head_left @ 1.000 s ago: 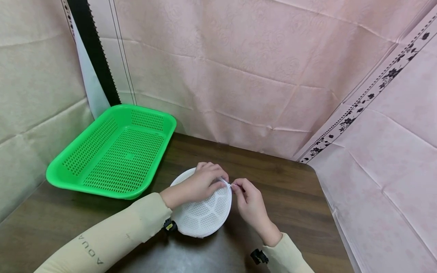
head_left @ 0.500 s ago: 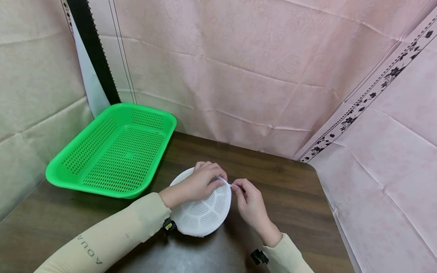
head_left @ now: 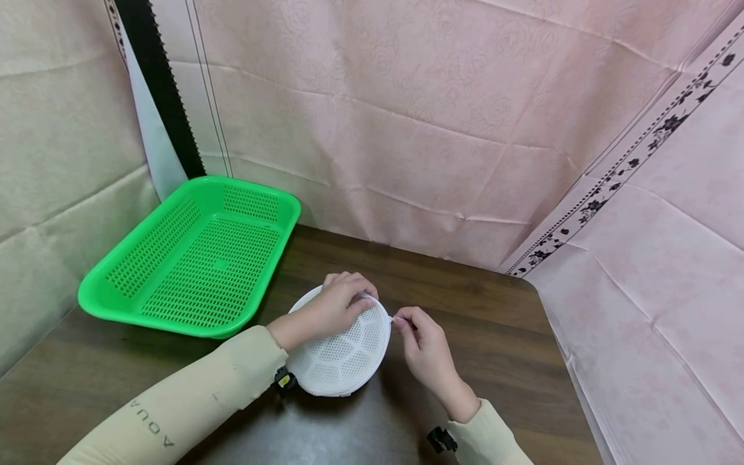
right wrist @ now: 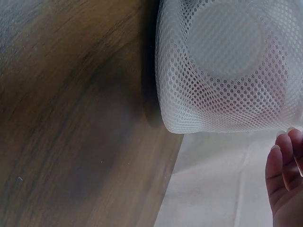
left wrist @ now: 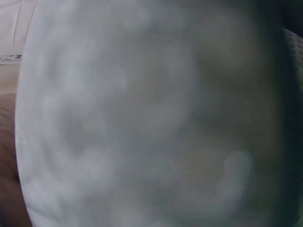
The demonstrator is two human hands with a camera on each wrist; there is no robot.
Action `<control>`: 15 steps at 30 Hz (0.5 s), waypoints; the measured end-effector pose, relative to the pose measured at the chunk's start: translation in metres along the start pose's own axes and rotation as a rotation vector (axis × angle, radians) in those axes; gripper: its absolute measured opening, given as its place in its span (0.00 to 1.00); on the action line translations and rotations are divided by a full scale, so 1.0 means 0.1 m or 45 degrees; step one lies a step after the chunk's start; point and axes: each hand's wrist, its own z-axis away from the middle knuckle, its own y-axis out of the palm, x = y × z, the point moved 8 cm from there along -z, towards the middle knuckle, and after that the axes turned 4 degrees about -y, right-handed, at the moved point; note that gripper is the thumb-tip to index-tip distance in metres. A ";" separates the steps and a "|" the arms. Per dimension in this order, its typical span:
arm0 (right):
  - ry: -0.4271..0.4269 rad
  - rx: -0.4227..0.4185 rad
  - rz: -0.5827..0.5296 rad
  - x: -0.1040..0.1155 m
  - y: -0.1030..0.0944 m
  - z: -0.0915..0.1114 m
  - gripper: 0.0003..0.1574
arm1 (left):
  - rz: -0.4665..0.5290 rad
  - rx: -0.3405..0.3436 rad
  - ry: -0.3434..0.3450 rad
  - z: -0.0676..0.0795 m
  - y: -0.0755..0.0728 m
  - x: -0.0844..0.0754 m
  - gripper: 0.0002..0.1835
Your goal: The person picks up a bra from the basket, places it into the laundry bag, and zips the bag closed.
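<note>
A white mesh laundry bag (head_left: 349,361), round and cylinder-like, stands on the table in the head view. My left hand (head_left: 337,307) lies over its top and grips the far rim with fingers and thumb. At the rim's right edge, my right hand (head_left: 427,352) pinches a small white end, seemingly the zipper pull (head_left: 392,320). In the right wrist view the bag's mesh side (right wrist: 213,104) shows a round pale panel behind it, and fingers (right wrist: 274,165) of the right hand are at the lower right. Blurred mesh (left wrist: 118,118) fills the left wrist view.
A green perforated plastic basket (head_left: 217,265) sits at the left on the dark wooden table (head_left: 494,336). Pale pink cloth (head_left: 407,129) hangs along the back and both sides. The table's right edge slants beyond the right hand.
My left hand has slid slightly left with the rim, and the bag has shifted a little left and away. The right hand stays almost in place, still pinching the small white end.
</note>
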 end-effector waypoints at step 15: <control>-0.010 -0.001 -0.027 0.00 0.00 0.00 0.03 | 0.021 -0.011 -0.073 0.00 -0.02 0.06 0.04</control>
